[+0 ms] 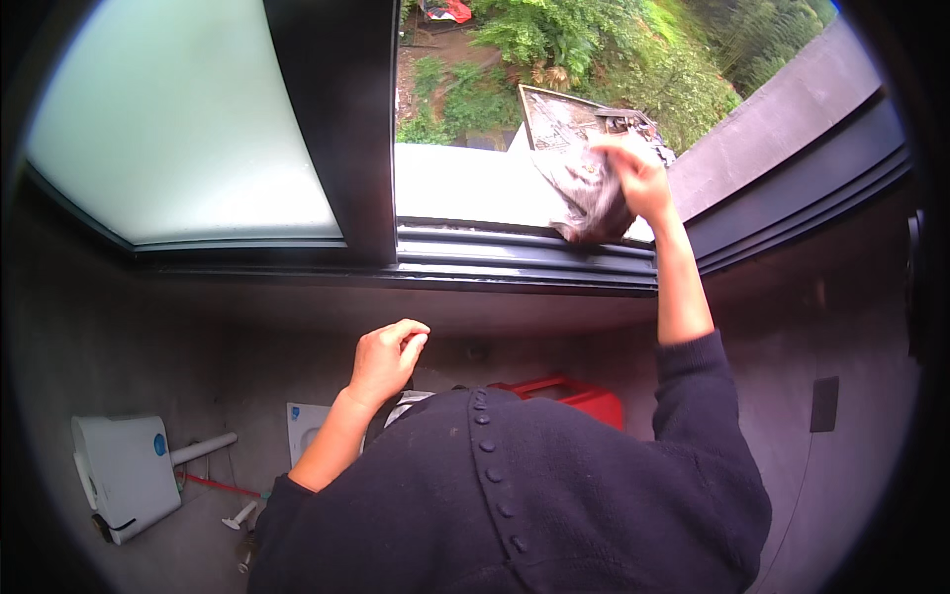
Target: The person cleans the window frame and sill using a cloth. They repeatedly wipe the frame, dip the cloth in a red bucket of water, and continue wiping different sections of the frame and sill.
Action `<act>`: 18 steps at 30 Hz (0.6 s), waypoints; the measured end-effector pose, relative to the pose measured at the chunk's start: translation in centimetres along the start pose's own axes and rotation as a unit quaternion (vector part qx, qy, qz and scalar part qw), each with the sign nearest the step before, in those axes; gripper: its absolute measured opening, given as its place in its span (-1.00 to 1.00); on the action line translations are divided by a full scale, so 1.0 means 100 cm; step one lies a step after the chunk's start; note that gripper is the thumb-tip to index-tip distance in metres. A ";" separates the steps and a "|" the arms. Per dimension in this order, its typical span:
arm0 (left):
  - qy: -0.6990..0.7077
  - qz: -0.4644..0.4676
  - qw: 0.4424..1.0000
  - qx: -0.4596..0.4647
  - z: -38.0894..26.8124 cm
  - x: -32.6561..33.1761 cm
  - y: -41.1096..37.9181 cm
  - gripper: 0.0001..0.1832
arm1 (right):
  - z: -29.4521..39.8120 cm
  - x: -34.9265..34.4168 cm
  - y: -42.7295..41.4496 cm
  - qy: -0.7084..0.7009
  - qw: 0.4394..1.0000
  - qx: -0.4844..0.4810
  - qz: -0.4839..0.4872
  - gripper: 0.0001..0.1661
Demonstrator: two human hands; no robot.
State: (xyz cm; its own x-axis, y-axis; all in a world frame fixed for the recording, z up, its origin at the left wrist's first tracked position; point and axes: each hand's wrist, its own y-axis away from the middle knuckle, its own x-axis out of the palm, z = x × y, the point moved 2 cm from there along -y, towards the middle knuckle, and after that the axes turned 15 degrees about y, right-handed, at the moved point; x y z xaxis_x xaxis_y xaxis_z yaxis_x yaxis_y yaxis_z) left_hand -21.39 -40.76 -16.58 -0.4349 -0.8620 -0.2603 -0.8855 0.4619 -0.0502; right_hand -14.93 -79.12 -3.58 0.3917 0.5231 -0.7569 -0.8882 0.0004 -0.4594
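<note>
My right hand (638, 174) grips a crumpled grey cloth (586, 197), blurred, in the opening of a sliding window. The lower end of the cloth hangs over the dark metal window track (519, 252); whether it touches the track I cannot tell. Beyond the track lies a bright, overexposed ledge (460, 185). My left hand (390, 356) hovers below the window frame with curled fingers and thumb drawn in, and nothing visible is held in it. To the left of the opening stands a frosted glass pane (193, 134) in a wide dark frame (341, 111).
At lower left are a white cistern-like tank (130, 475) with a white pipe (204, 449) and a thin red rod (219, 484). A red plastic object (594, 401) sits partly behind my body. A dark wall plate (824, 405) is at right. Outside are trees (549, 37) and a roof.
</note>
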 end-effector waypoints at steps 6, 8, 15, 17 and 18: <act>0.050 -0.009 0.999 -0.005 0.005 -0.003 -0.007 -0.89 | -0.044 -0.018 -0.006 0.393 0.919 0.026 -0.028 -0.76; 0.003 -0.013 1.000 0.003 0.012 -0.003 -0.006 -0.90 | -0.018 -0.025 -0.002 0.278 0.957 -0.039 -0.076 -0.68; 0.002 0.006 1.000 0.024 0.008 0.002 -0.014 -0.92 | 0.030 -0.001 0.060 0.197 0.951 -0.141 0.192 -0.86; -0.002 0.006 1.000 0.021 0.007 0.001 -0.014 -0.92 | 0.014 0.011 0.078 0.287 0.920 -0.132 0.230 -0.93; -0.001 0.008 1.000 0.022 0.007 0.002 -0.014 -0.92 | -0.004 0.015 0.091 0.323 0.908 -0.147 0.225 -0.93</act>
State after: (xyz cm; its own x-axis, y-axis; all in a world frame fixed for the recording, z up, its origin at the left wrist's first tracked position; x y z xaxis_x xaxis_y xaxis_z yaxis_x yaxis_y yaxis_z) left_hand -20.12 -41.41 -17.21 -0.4487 -0.8539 -0.2636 -0.8703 0.4845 -0.0879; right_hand -22.34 -78.61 -9.10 0.1484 -0.1940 -0.9697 -0.9281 -0.3658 -0.0689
